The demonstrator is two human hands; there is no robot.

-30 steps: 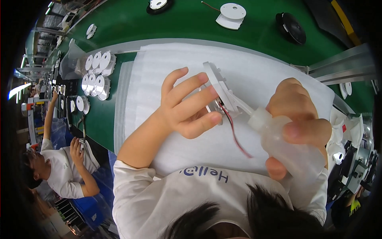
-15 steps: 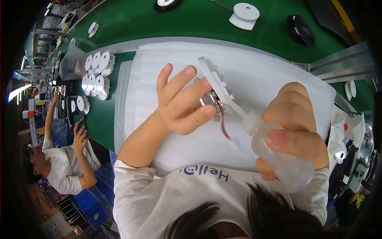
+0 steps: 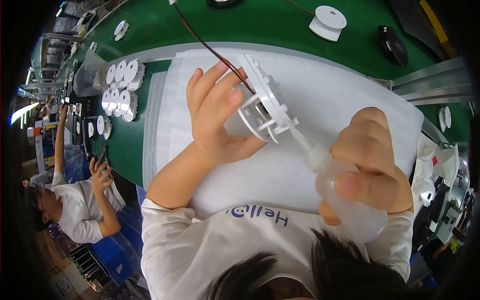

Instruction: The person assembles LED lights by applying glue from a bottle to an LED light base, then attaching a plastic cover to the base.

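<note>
My left hand [image 3: 212,122] grips a white plastic housing [image 3: 270,102] by its edge, held tilted above a white foam sheet [image 3: 325,82]. A red and black wire lead [image 3: 207,45] comes off the housing and reaches over the fingers toward the far left, a small connector at its end. Wrapped round a translucent squeeze bottle [image 3: 367,220] is my right hand [image 3: 370,150], thumb pressed on its side. The bottle's thin nozzle [image 3: 300,137] points at the housing's lower edge; whether it touches there I cannot tell.
Several white round housings [image 3: 122,102] stand in rows on the green table [image 3: 270,22] at the left. At the far right lie another white housing [image 3: 330,22] and a black oval object [image 3: 392,45]. A metal rail [image 3: 435,77] borders the right. A co-worker [image 3: 85,210] sits at the left.
My left hand has turned the housing, showing more of its open framed side. The wire lead, formerly hanging down, now sticks up toward the far left. The bottle has barely moved.
</note>
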